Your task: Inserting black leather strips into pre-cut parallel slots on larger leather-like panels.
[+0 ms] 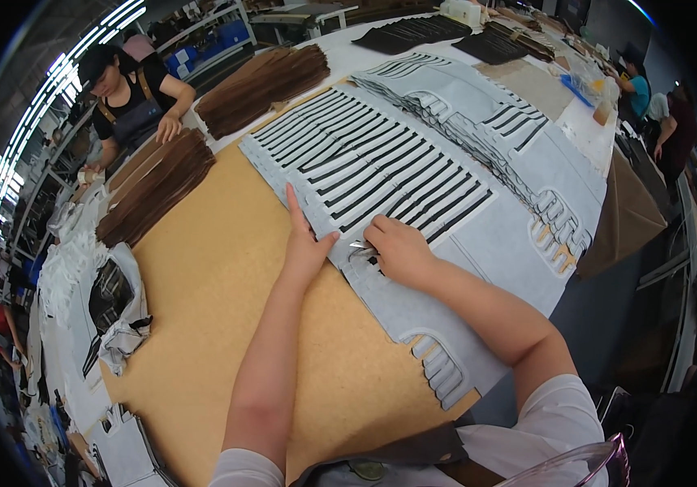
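Note:
A wide grey-blue leather-like sheet [486, 268] lies across the table, its middle cut into rows of long pale strips [397, 166] with dark gaps between them. My left hand [308, 242] rests flat on the sheet's left edge, index finger stretched out and thumb apart, holding nothing. Just right of it, my right hand [401, 252] is closed around a small tool with a silvery pointed tip [357, 244], possibly thread snips; my fingers hide most of it. The tip is by the lower left end of the strips, next to some dark bits.
Tan board [202, 268] covers the table left of the sheet. Brown strip bundles [263, 85] lie beyond, and a crumpled grey-and-black piece [117, 304] is at left. A co-worker [137, 97] handles brown strips [157, 187] at far left. Other people stand at far right.

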`<action>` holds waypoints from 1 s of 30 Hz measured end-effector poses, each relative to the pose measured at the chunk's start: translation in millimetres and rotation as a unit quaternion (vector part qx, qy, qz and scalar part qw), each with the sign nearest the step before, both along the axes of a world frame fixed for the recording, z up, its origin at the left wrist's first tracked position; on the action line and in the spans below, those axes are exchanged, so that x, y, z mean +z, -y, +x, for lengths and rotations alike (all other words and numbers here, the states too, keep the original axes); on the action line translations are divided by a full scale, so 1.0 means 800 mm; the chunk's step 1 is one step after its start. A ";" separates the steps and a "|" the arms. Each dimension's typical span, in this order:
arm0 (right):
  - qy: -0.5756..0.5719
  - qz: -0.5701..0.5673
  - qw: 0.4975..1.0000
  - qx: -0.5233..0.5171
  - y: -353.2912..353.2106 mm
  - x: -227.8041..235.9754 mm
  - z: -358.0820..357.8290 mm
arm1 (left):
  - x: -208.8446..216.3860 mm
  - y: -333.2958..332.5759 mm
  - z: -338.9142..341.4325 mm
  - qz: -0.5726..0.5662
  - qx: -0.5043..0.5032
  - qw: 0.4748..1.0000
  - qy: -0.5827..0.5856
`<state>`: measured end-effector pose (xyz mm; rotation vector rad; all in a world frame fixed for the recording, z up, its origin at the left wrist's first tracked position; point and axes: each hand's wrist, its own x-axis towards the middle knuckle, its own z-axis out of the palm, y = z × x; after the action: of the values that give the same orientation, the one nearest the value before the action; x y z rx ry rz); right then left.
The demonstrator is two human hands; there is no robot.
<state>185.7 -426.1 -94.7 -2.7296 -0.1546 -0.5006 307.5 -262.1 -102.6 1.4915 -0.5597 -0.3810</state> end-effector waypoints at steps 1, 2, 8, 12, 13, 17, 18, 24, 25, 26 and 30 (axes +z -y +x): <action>-0.004 0.000 1.000 0.001 0.000 0.000 0.000 | 0.000 0.000 0.000 0.001 -0.007 0.999 0.031; -0.007 -0.001 1.000 0.002 0.000 0.000 0.001 | 0.000 -0.001 0.002 0.000 -0.015 0.998 0.063; -0.015 -0.015 1.000 -0.001 -0.001 0.001 0.001 | -0.008 -0.002 0.012 0.007 0.004 0.999 -0.049; -0.023 -0.019 1.000 -0.007 -0.001 0.000 0.002 | -0.020 -0.002 0.020 0.015 0.013 1.000 -0.020; -0.026 -0.019 0.999 -0.008 -0.001 0.001 0.001 | -0.021 -0.002 0.022 0.027 0.002 0.999 -0.022; -0.032 -0.017 0.999 -0.007 -0.004 0.002 0.003 | -0.033 -0.004 0.030 -0.009 -0.001 1.000 0.000; -0.033 -0.017 0.999 -0.006 -0.004 0.002 0.002 | -0.032 -0.003 0.029 -0.010 -0.001 1.000 -0.001; -0.040 -0.017 0.999 -0.011 -0.002 0.001 0.001 | -0.002 -0.005 0.029 0.014 0.066 0.992 -0.106; -0.045 -0.011 0.999 -0.014 -0.003 0.003 0.002 | -0.001 -0.005 0.030 -0.035 0.067 0.987 -0.144; -0.051 -0.006 0.998 -0.019 -0.002 0.004 0.001 | -0.001 -0.005 0.029 -0.083 0.067 0.977 -0.184; -0.039 0.053 0.997 -0.026 0.002 0.004 0.001 | -0.005 -0.003 0.031 -0.083 0.061 0.979 -0.178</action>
<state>186.8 -427.9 -91.3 -2.6492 -0.0358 -0.4034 332.5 -259.5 -106.7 1.2524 -0.2071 -0.4808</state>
